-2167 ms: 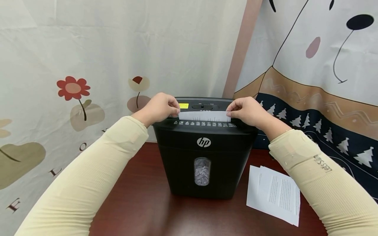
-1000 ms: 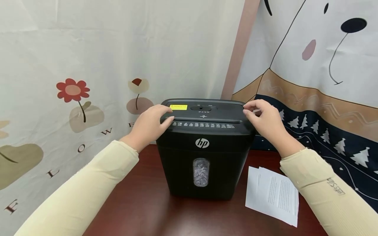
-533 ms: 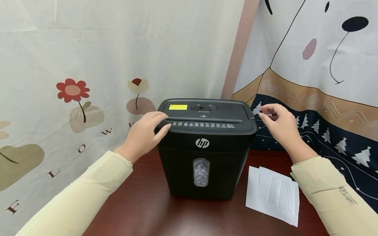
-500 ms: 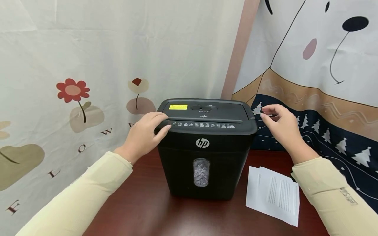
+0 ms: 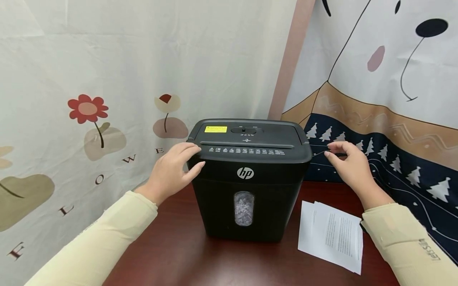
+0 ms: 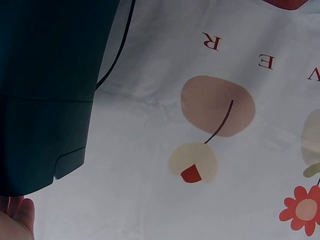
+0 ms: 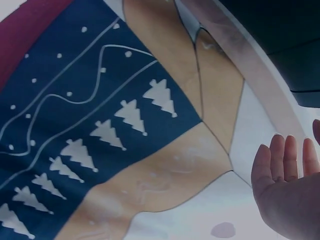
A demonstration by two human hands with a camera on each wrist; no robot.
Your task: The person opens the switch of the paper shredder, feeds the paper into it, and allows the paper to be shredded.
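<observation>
A black HP paper shredder (image 5: pixel 250 186) stands upright in the middle of the head view, a window on its front showing shredded paper (image 5: pixel 244 209). No paper sticks out of the slot along its top. My left hand (image 5: pixel 168 171) is at the shredder's top left corner, fingers and thumb spread loosely, fingertips right at the edge. To the right of the shredder, my right hand (image 5: pixel 352 169) hangs in the air with relaxed fingers and nothing in it. A small stack of printed paper sheets (image 5: pixel 329 234) lies below that hand, at the shredder's right.
The shredder stands on a dark red-brown table (image 5: pixel 168 242). A pale flower-print cloth (image 5: pixel 118 59) hangs close behind and to the left; a bear-print cloth (image 5: pixel 358 99) hangs at the right. In the left wrist view a dark cord (image 6: pixel 121 50) runs beside the shredder.
Earlier, both hands held a sheet at the slot; it has gone down out of sight. Both hands have let go, my right hand moving right and down, my left slightly left and down.
</observation>
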